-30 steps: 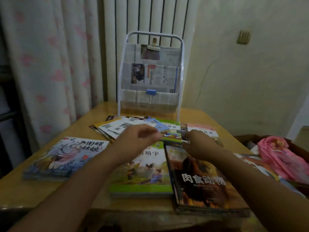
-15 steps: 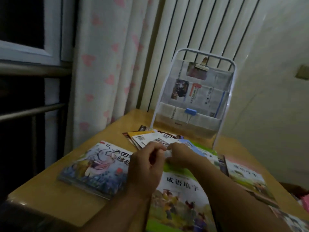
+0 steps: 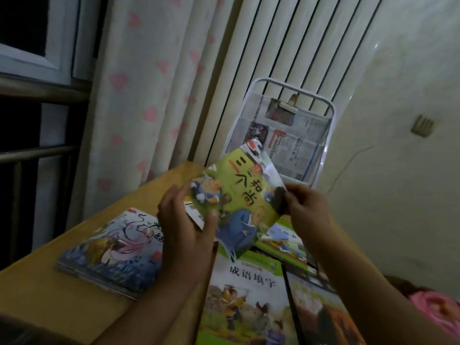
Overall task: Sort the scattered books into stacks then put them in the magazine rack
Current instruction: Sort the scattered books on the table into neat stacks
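A moment ago both hands were low, touching the spread-out books. Now a thin green picture book [image 3: 239, 202] is up in the air in the middle of the frame. The left hand [image 3: 185, 227] grips its lower left edge, thumb on the cover. The right hand [image 3: 305, 210] pinches its right edge. The white wire magazine rack [image 3: 328, 135] stands behind it, upper right, lined with newspaper. On the wooden desk [image 3: 49, 292] lie a blue picture book [image 3: 109, 252] at the left and a green-edged book [image 3: 246, 302] at the bottom. Bare desk shows at lower left.
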